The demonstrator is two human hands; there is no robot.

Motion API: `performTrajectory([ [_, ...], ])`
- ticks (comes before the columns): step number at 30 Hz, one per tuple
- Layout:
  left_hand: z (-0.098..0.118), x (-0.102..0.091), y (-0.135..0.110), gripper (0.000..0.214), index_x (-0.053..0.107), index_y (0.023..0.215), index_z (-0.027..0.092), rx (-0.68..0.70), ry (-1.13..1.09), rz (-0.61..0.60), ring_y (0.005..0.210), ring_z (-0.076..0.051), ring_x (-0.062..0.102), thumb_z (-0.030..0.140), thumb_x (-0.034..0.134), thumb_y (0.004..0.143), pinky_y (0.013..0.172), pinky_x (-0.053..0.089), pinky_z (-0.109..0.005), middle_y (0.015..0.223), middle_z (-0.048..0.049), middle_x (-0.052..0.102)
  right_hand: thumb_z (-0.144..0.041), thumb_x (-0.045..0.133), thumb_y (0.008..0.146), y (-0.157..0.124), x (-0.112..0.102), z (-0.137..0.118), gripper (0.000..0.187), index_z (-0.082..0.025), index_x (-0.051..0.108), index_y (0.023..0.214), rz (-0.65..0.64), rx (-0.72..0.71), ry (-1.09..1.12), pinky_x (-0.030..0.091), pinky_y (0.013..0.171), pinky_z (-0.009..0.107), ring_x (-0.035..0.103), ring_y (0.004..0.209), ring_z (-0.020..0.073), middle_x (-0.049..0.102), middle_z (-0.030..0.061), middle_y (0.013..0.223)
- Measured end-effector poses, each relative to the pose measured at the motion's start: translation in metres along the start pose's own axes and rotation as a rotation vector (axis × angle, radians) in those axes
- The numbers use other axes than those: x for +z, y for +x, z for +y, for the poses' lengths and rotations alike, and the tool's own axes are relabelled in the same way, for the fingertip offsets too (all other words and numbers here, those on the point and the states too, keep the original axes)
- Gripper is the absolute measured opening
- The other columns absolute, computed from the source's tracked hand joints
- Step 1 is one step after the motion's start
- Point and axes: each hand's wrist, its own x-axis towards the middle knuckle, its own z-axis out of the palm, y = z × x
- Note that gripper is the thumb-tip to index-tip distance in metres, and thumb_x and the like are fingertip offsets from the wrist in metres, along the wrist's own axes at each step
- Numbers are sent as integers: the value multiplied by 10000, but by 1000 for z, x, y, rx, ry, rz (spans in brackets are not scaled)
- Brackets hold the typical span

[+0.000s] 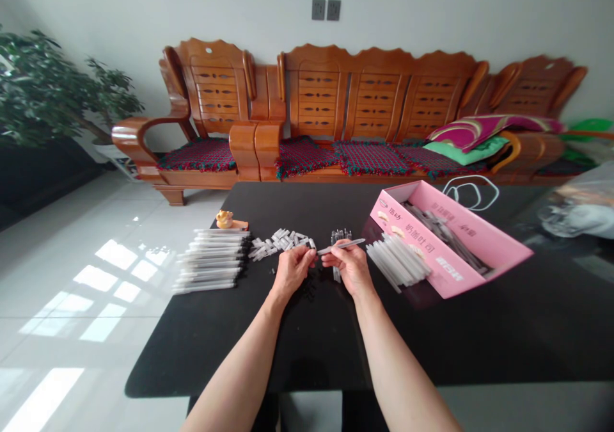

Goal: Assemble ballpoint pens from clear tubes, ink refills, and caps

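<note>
My right hand (pixel 352 269) pinches a pale translucent pen barrel (pixel 352 244), which lies nearly level and points left. Close by, my left hand (pixel 293 271) has its fingertips closed around a small whitish pen cap (pixel 312 244), partly hidden, near the barrel's left end. A pile of white pen caps (pixel 281 241) lies just beyond my left hand. Under and behind my right hand is a bundle of thin pen refills (pixel 337 273), partly covered. Small black pieces (pixel 309 289) are scattered between my wrists. Further left, pens with black ends (pixel 211 262) lie stacked in a row.
Right of my hands, translucent barrels (pixel 398 260) lie against a pink box (pixel 448 262) holding dark grey strips or sticks. A small yellow figurine (pixel 224 219) stands behind the pens. The black table (pixel 326 349) faces a wooden sofa (pixel 319 93). A plastic bag (pixel 582 201) is far right.
</note>
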Motion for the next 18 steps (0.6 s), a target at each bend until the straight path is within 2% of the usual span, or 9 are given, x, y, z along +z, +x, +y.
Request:
performTrajectory([
  [4, 0, 2, 2, 295, 662, 817, 137, 0, -57, 31, 444, -68, 485, 430, 683, 789, 435, 377, -167, 605, 6, 617, -248, 802, 685, 0, 0, 0, 273, -175, 592, 843, -4, -1, 1, 607, 523, 268, 730, 578, 204, 742, 36, 669],
  [7, 1, 1, 2, 408, 658, 1030, 155, 9, -127, 40, 480, -74, 505, 425, 740, 736, 452, 401, -172, 698, 3, 645, -248, 793, 695, 1, -1, 0, 257, -175, 590, 834, -6, 0, 0, 608, 530, 269, 730, 580, 201, 745, 44, 673],
  [9, 1, 0, 1, 364, 677, 988, 153, 14, -90, 28, 468, -73, 488, 467, 665, 803, 445, 376, -173, 668, 3, 636, -247, 791, 696, 1, -1, 0, 255, -176, 588, 833, -4, 0, -4, 607, 526, 270, 730, 579, 202, 746, 46, 677],
  [11, 0, -1, 0, 372, 686, 814, 142, 20, -4, 12, 446, -70, 462, 487, 562, 874, 435, 339, -175, 596, 2, 610, -245, 792, 693, 0, 0, 0, 259, -177, 588, 838, -3, -1, -6, 606, 519, 270, 729, 575, 204, 746, 44, 676],
  [13, -1, -1, -1, 399, 663, 715, 141, 30, 59, 8, 439, -68, 449, 480, 542, 887, 435, 319, -178, 564, 3, 598, -245, 795, 688, 0, 0, 0, 266, -178, 590, 844, -2, -2, -5, 606, 517, 270, 730, 574, 206, 745, 39, 671],
  [16, -2, 1, 0, 321, 664, 752, 144, 24, 44, 27, 450, -72, 453, 453, 627, 833, 448, 328, -179, 563, 15, 591, -246, 800, 682, 0, 0, 0, 269, -177, 594, 842, -4, 0, -4, 607, 519, 269, 731, 578, 209, 743, 36, 666],
  [18, -2, 1, 1, 299, 681, 857, 147, 22, 5, 55, 473, -78, 469, 439, 683, 789, 462, 341, -180, 596, 18, 601, -247, 799, 683, 1, 0, -1, 264, -177, 594, 833, -5, 2, -4, 607, 517, 267, 731, 576, 208, 742, 36, 664],
])
